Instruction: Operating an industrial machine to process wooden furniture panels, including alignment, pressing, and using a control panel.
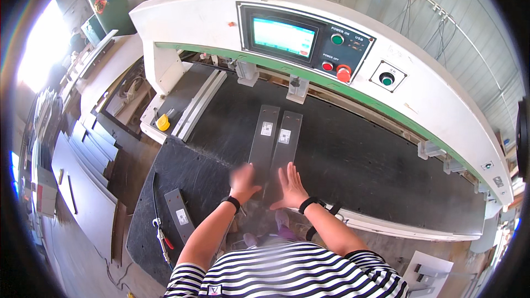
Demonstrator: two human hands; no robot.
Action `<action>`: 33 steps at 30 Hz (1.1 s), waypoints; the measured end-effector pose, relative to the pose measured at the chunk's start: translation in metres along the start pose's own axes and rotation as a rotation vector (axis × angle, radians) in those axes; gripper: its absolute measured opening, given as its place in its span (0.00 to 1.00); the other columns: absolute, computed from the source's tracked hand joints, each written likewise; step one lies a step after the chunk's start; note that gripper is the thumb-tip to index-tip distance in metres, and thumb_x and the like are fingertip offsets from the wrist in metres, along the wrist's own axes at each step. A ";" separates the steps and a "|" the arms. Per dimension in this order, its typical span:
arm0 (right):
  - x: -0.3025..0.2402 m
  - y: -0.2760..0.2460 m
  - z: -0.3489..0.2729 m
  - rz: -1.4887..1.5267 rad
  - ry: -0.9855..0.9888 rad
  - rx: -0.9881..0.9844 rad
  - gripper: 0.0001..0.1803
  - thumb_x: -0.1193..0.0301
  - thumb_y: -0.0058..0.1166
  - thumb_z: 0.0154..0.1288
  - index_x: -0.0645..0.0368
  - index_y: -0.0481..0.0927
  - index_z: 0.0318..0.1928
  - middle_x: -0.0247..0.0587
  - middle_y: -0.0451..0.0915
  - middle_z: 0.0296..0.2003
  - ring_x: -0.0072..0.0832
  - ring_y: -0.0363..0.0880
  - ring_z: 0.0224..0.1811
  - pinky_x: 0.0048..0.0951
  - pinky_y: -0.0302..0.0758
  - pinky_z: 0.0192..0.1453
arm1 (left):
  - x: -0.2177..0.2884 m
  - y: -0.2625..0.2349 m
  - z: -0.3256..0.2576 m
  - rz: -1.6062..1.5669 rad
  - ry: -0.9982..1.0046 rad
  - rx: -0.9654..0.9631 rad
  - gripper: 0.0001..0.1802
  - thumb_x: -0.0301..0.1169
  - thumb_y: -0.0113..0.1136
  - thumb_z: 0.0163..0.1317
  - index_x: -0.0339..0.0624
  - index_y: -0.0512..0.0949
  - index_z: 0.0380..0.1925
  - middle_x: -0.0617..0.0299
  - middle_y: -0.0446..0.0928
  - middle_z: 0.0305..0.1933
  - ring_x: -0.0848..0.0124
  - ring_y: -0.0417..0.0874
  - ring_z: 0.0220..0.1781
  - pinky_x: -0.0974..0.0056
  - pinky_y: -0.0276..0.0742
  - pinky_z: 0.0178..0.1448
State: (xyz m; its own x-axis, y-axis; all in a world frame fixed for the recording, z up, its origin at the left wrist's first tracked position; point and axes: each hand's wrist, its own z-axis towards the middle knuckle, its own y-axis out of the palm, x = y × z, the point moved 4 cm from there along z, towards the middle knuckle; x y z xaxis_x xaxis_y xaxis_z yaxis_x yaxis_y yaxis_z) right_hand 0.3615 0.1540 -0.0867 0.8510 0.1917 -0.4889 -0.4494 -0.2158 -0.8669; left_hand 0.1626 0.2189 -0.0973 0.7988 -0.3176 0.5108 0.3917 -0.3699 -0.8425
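Two long dark grey panels, the left one (263,138) and the right one (290,132), lie side by side on the black worktop (353,149). Each carries a white label and runs toward me, with a narrow gap between them. My right hand (290,189) is at the near end of the right panel, fingers spread and nothing in it. At the near end of the left panel is my left hand (243,183). It is blurred, its thumb stands apart, and I see nothing held. Whether either hand touches a panel I cannot tell.
A white machine beam (199,22) with a lit screen (284,36) and a red knob (343,73) spans the far side. At left are a metal rail (200,105), a yellow tape measure (162,122), another labelled panel (179,213), an air gun (161,235) and stacked boards (83,187).
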 end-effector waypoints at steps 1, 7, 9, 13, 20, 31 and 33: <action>-0.008 -0.003 0.006 -0.039 -0.007 -0.037 0.80 0.38 0.74 0.28 0.61 0.38 0.74 0.72 0.25 0.71 0.66 0.26 0.75 0.54 0.37 0.77 | -0.010 0.003 0.002 0.007 0.029 0.072 0.58 0.49 0.73 0.45 0.45 0.51 0.73 0.52 0.55 0.73 0.48 0.58 0.69 0.48 0.54 0.71; -0.007 -0.025 0.031 -0.133 0.044 -0.074 0.76 0.36 0.71 0.31 0.64 0.43 0.73 0.71 0.29 0.71 0.69 0.29 0.74 0.56 0.41 0.76 | 0.003 -0.017 0.038 0.107 0.044 -0.057 0.62 0.49 0.77 0.35 0.54 0.55 0.72 0.49 0.53 0.73 0.44 0.56 0.70 0.41 0.57 0.69; 0.007 -0.023 0.041 -0.138 0.033 0.064 0.71 0.34 0.67 0.36 0.65 0.47 0.72 0.71 0.33 0.72 0.71 0.34 0.73 0.58 0.43 0.75 | 0.008 -0.018 0.057 0.096 0.066 -0.079 0.60 0.46 0.77 0.35 0.54 0.56 0.72 0.44 0.50 0.74 0.44 0.55 0.72 0.43 0.58 0.70; 0.029 -0.027 0.067 -0.134 0.080 0.138 0.66 0.35 0.64 0.43 0.64 0.48 0.72 0.70 0.36 0.72 0.71 0.35 0.73 0.59 0.45 0.74 | 0.013 -0.024 0.091 0.105 0.127 -0.115 0.60 0.44 0.77 0.37 0.54 0.54 0.72 0.43 0.48 0.75 0.45 0.54 0.74 0.49 0.58 0.73; 0.069 -0.039 0.112 -0.144 0.222 0.297 0.49 0.37 0.45 0.63 0.61 0.53 0.72 0.63 0.39 0.73 0.66 0.38 0.74 0.59 0.43 0.74 | 0.033 -0.038 0.167 0.197 0.138 -0.227 0.60 0.47 0.79 0.38 0.50 0.55 0.72 0.38 0.46 0.75 0.48 0.55 0.75 0.56 0.58 0.74; 0.053 -0.034 0.116 0.024 0.338 0.524 0.43 0.48 0.52 0.64 0.64 0.58 0.69 0.65 0.43 0.72 0.67 0.41 0.73 0.60 0.44 0.74 | 0.023 -0.043 0.179 0.184 0.256 -0.175 0.55 0.44 0.79 0.38 0.48 0.62 0.69 0.33 0.55 0.71 0.47 0.60 0.72 0.55 0.60 0.73; 0.053 -0.033 0.111 0.047 0.335 0.513 0.44 0.48 0.54 0.62 0.64 0.58 0.69 0.65 0.44 0.72 0.66 0.41 0.73 0.61 0.45 0.73 | 0.024 -0.042 0.175 0.240 0.215 -0.208 0.58 0.45 0.80 0.36 0.47 0.61 0.69 0.33 0.54 0.71 0.46 0.60 0.72 0.54 0.60 0.72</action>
State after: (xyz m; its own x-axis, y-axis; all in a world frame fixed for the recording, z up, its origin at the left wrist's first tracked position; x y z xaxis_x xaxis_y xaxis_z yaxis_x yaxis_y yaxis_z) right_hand 0.3910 0.2779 -0.0952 0.8287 -0.1364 -0.5428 -0.4913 0.2874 -0.8222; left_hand 0.2454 0.3798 -0.0793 0.7341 -0.5844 0.3458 0.0860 -0.4252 -0.9010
